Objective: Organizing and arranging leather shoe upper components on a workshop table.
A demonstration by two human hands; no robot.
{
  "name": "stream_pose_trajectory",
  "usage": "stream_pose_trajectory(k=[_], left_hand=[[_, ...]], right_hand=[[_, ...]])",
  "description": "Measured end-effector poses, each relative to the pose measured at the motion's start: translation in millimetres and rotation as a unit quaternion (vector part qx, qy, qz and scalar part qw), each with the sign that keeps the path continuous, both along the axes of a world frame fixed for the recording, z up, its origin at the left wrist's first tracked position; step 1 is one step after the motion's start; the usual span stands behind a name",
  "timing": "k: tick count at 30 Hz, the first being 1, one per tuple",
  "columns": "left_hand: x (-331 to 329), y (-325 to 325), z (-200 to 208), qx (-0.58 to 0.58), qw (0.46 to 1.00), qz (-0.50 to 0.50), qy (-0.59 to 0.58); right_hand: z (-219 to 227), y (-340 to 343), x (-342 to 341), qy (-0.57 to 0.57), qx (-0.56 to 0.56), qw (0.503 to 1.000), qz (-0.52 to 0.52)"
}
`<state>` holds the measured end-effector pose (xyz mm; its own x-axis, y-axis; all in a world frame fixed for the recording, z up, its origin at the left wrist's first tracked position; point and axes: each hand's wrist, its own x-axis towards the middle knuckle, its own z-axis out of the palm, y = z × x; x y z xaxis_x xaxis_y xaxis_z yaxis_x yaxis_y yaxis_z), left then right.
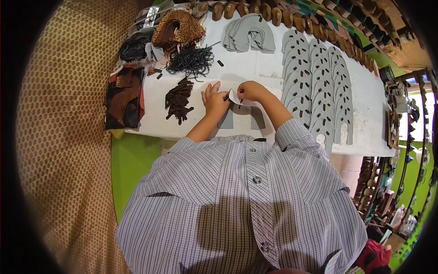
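the work in hand looks like fixing a dark tab to a u-shaped grey piece (242, 108), which lies on the bench (273, 81) close to the body, its two legs toward the shirt and its upper edge curled up to show a pale underside. the right hand (250, 92) is closed, its fingertips seeming to pinch that curled edge. the left hand (216, 99) has some fingers spread; its thumb and forefinger meet the piece's left side by something dark, but whether they grip it i cannot tell.

the tab pile (179, 100) lies left of the left hand, and a loose tab (220, 63) lies beyond it. to the right, overlapping rows (296, 77) of similar pieces carry dark tabs. the next move probably calls for keeping the piece steady, lining the tab up and pressing it flat without creasing the edge.
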<state>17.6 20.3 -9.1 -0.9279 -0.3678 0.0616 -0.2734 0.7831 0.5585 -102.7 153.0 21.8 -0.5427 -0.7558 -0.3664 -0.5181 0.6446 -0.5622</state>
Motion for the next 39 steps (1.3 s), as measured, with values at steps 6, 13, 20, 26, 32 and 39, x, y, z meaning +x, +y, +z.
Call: stream_pose_trajectory(k=[6, 13, 20, 26, 32, 39], left_hand=[[0.1, 1.2, 0.7, 0.012, 1.0, 0.003, 0.017], [1.2, 2.0, -0.7, 0.01, 0.999, -0.002, 0.039], [2.6, -0.2, -4.6, 0.005, 0.999, -0.005, 0.035], [2.5, -1.1, 4.9, 0.005, 1.0, -0.018, 0.001], [0.9, 3.7, 8.2, 0.016, 1.0, -0.006, -0.013], [-2.6, 10.6, 12.1, -0.005, 1.0, 0.006, 0.014]], right_hand=[[0.4, -3.7, 0.3, 0.038, 0.024, 0.999, 0.017], [4.1, -7.7, 9.4, 0.085, 0.039, 0.995, 0.04], [5.8, -8.8, 17.8, 0.132, 0.034, 0.99, 0.038], [-0.2, 1.4, 8.6, 0.141, -0.027, 0.99, -0.007], [-2.2, 10.0, 3.3, 0.032, -0.082, 0.996, -0.009], [-4.8, 11.1, 4.6, 0.03, -0.084, 0.996, -0.022]])
